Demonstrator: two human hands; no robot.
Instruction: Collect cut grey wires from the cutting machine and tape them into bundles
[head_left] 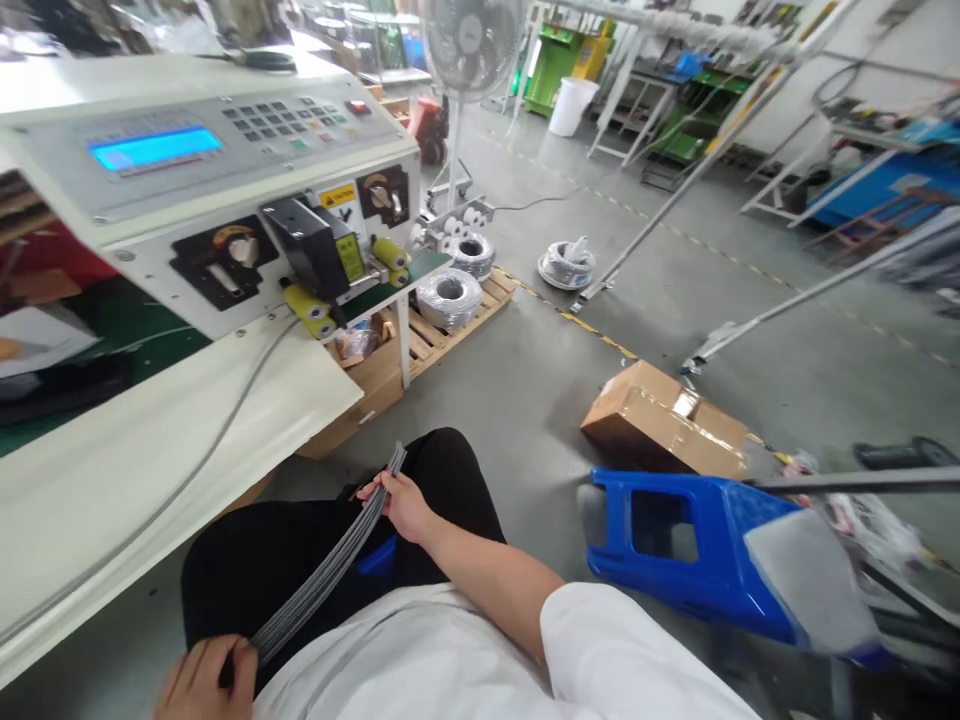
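Note:
A bundle of grey cables lies slantwise over my lap, its short cut ends fanned slightly at the top. My right hand is closed round the bundle near that upper end, above my knee. At the lower left, my left hand has its fingers curled at the other end of the cables; the grip itself is partly hidden. One more grey cable runs out of the wire-cutting machine and along the pale sloping tray to my left. The machine has a lit blue display, a keypad and yellow rollers.
Wrapped cable coils sit on a wooden pallet past the machine, with another coil on the floor. To my right are a cardboard box and a blue plastic stool. A fan and slanting metal poles stand farther back.

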